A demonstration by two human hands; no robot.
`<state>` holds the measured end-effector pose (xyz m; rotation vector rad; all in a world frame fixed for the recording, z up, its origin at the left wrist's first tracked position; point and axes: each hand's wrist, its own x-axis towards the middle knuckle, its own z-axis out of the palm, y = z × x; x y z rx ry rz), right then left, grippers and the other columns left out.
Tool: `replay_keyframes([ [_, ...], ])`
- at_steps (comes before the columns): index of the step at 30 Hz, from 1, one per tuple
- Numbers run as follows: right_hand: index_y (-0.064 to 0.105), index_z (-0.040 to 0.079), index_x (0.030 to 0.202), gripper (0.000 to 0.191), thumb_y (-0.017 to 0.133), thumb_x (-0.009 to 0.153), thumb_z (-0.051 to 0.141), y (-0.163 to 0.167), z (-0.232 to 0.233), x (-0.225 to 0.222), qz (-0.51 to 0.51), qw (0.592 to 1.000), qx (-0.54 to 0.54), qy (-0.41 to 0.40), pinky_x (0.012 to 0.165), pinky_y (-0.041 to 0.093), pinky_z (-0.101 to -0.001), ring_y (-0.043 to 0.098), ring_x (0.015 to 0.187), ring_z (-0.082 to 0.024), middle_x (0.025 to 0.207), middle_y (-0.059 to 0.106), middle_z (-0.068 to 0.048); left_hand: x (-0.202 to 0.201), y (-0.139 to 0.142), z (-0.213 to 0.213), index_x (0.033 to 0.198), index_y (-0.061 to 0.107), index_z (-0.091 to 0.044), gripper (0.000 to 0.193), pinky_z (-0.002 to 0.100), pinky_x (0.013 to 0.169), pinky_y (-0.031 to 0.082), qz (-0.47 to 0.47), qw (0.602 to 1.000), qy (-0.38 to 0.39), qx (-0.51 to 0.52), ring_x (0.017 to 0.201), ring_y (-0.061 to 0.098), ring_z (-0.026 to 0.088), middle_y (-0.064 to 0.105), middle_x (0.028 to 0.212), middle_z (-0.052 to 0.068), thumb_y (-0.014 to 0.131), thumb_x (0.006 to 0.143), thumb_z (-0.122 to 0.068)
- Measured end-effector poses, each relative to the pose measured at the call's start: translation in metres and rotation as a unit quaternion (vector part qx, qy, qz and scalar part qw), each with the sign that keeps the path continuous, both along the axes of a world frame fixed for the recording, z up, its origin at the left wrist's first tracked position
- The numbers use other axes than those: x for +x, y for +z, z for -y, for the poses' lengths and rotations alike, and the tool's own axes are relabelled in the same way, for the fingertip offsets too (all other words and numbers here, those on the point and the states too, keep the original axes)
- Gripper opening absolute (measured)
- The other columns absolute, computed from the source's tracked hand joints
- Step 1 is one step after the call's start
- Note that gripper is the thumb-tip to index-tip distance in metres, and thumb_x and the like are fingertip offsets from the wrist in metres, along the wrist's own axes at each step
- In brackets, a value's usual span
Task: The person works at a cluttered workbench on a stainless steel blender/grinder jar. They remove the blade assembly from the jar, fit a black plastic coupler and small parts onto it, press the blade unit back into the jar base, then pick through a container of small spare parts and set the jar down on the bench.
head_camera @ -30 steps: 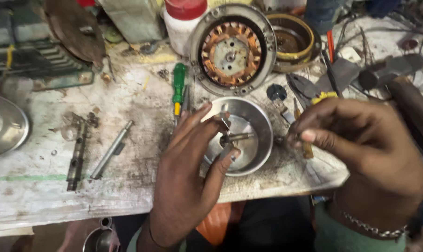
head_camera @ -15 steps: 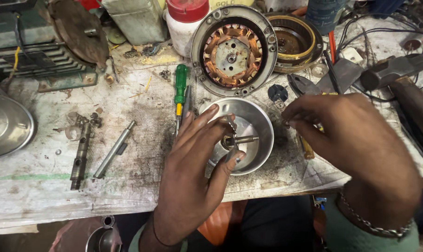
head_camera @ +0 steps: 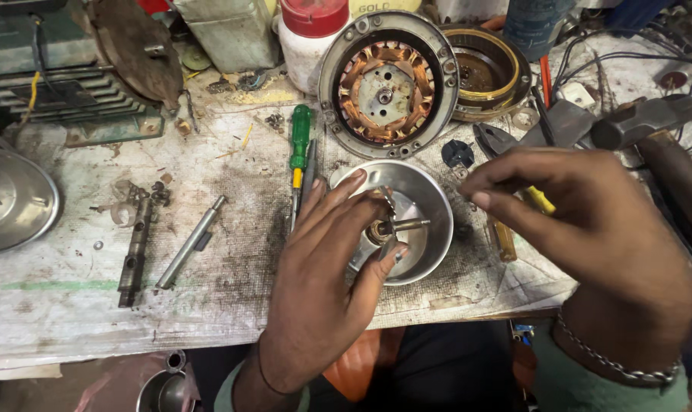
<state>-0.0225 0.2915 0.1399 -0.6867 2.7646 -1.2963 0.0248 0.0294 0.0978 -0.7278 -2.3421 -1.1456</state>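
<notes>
L hand spread over steel bowl near bench edge, fingers half open, thumb + forefinger pinching small part at shaft in bowl centre. R hand above bowl's right side, fingers curled on yellow-handled tool; tip hidden, grip firmness can't tell. Risks, judged: loose pinch → part drops into bowl or off bench; tool slip → jab at L fingers; bowl close to edge, could tip w/ side push. Stator behind, green screwdriver beside, both clear.

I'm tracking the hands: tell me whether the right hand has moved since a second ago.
Yes. The right hand has risen up-frame, from beside the metal bowl toward the pliers.
</notes>
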Motion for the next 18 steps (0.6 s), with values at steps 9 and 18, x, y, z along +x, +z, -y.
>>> replay_keyframes([
  [9,0.073,-0.008,0.114,0.024,0.071,0.09,-0.007,-0.011,-0.014,0.013,0.135,0.976,-0.158,0.06,0.068,0.055,-0.0323,0.066,0.087,-0.019,0.103,0.074,-0.018,0.004,-0.002,-0.006,0.13,0.06,0.001,0.044,0.06,0.128,0.032,-0.012,0.998,-0.042,0.045,0.144,0.057,0.038,0.068,0.136,0.019,0.076,0.09,-0.011],
  [18,0.073,-0.006,0.115,0.026,0.069,0.089,-0.005,-0.004,0.002,0.017,0.107,0.967,-0.208,0.101,0.082,0.064,-0.0331,0.082,0.098,-0.021,0.105,0.082,-0.018,0.008,-0.002,-0.011,0.126,0.064,-0.002,0.04,0.055,0.129,0.038,-0.007,0.994,-0.038,0.103,0.147,0.059,0.034,0.07,0.136,0.014,0.08,0.091,-0.012],
])
